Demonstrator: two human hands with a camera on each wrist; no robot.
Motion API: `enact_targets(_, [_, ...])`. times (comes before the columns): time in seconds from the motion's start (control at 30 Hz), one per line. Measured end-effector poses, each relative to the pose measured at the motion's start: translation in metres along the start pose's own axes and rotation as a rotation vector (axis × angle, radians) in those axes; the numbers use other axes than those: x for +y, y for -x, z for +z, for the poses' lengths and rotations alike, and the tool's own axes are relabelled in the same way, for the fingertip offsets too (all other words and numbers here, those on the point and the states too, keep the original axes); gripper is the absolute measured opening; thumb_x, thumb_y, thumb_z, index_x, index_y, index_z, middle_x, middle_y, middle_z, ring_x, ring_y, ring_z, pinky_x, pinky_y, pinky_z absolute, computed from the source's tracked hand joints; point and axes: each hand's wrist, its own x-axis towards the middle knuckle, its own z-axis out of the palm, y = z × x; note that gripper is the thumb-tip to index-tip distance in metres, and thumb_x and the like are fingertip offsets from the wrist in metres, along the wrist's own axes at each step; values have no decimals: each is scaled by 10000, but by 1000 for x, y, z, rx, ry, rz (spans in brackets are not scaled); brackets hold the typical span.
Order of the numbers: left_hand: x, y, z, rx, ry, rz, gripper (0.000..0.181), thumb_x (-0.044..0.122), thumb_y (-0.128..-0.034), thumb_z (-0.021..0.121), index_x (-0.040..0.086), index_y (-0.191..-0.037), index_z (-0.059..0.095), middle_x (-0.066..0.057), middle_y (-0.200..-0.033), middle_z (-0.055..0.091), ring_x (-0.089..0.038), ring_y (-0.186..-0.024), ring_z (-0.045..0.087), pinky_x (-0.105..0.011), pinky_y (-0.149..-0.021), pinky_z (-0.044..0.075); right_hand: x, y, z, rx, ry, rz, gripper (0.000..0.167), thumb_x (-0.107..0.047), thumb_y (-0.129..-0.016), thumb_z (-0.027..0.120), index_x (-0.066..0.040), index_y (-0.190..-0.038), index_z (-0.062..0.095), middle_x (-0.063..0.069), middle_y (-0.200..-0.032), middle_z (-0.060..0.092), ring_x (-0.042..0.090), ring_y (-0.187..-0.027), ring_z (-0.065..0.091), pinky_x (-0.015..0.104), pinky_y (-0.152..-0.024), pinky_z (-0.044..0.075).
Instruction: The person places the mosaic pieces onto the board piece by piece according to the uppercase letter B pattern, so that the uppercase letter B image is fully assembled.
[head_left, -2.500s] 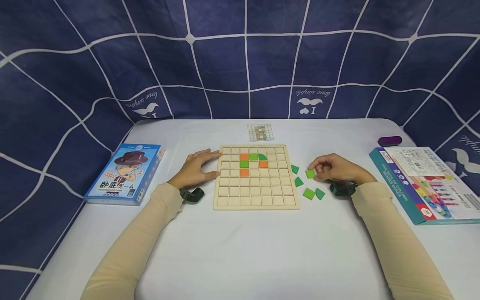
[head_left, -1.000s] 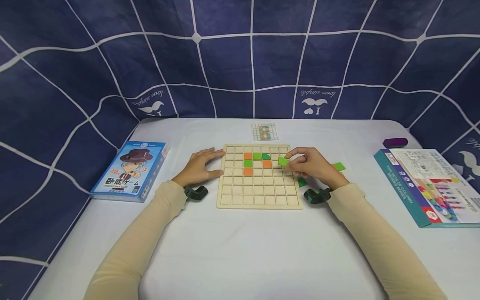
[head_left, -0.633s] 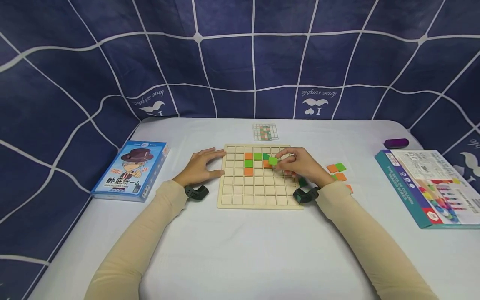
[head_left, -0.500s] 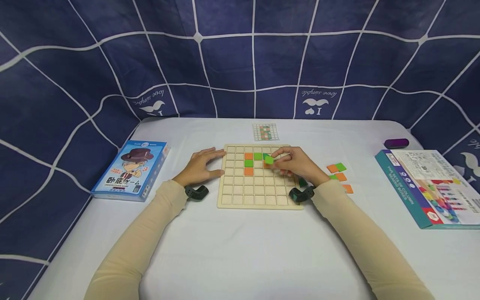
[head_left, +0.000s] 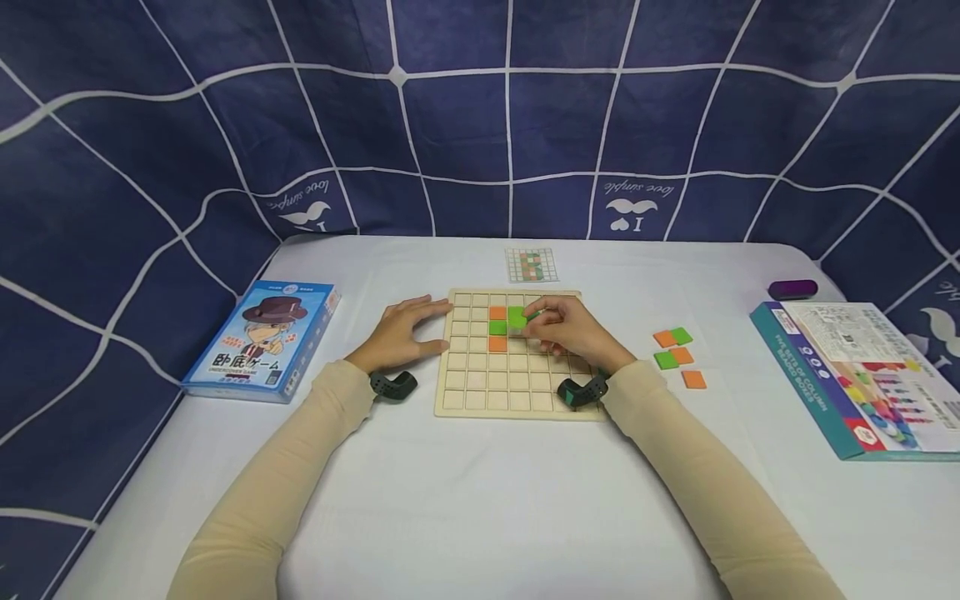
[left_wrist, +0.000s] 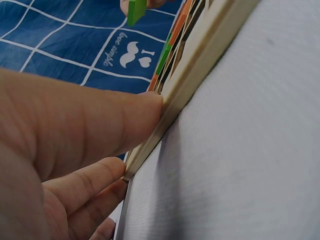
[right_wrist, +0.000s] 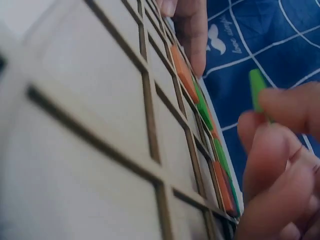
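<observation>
The wooden grid board (head_left: 476,381) lies on the white table. My right hand (head_left: 566,327) pinches a light green square tile (head_left: 517,317) above the board's upper middle; in the right wrist view the green tile (right_wrist: 257,89) is clear of the board, between thumb and fingers. Left of it, an orange tile (head_left: 498,313), a green tile (head_left: 497,327) and another orange tile (head_left: 497,343) sit in one column. My left hand (head_left: 401,335) touches the board's left edge with fingers spread, and its thumb (left_wrist: 125,117) rests against the edge. My right hand hides the board's upper right part.
Several loose orange and green tiles, one orange (head_left: 693,380), lie right of the board. A patterned card (head_left: 531,265) lies behind it. A blue box (head_left: 258,342) stands left, a teal-edged box (head_left: 870,375) right, with a purple object (head_left: 792,289) behind.
My right hand has carried the green tile from the right of the board leftward over its upper middle, uncovering the loose tiles. My left hand has stayed at the board's edge.
</observation>
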Motion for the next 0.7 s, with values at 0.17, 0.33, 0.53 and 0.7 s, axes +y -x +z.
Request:
enact_targets(0.17, [0, 1, -1, 1, -1, -3, 705, 301, -963, 788, 91, -1592, 547, -126, -1677, 474, -372, -1618, 292, -585, -1304, 147, 8, 0, 2, -33, 37, -50, 285, 18, -993, 696, 86, -1266, 652, 57, -904, 728, 101, -583, 546, 214, -501, 479])
enact_targets(0.33, [0, 1, -1, 7, 0, -6, 705, 301, -963, 787, 91, -1593, 546, -127, -1675, 477, -371, -1617, 295, -582, -1304, 148, 11, 1, 2, -39, 89, -69, 283, 9, -959, 761, 89, -1218, 680, 57, -870, 667, 94, -541, 503, 219, -497, 468])
enact_targets(0.53, [2, 3, 0, 0, -1, -17, 710, 295, -959, 789, 89, -1593, 545, -127, -1675, 478, -374, -1618, 293, -580, -1305, 150, 12, 3, 2, -56, 143, -33, 270, -7, -931, 810, 51, -1174, 709, 37, -821, 614, 103, -530, 496, 215, -509, 461])
enact_targets(0.7, [3, 1, -1, 2, 0, -11, 710, 300, -961, 783, 89, -1595, 543, -125, -1678, 474, -372, -1619, 290, -578, -1307, 146, 9, 3, 0, -51, 178, -36, 254, -5, -925, 814, 36, -1158, 723, 38, -798, 604, 115, -530, 507, 213, -513, 453])
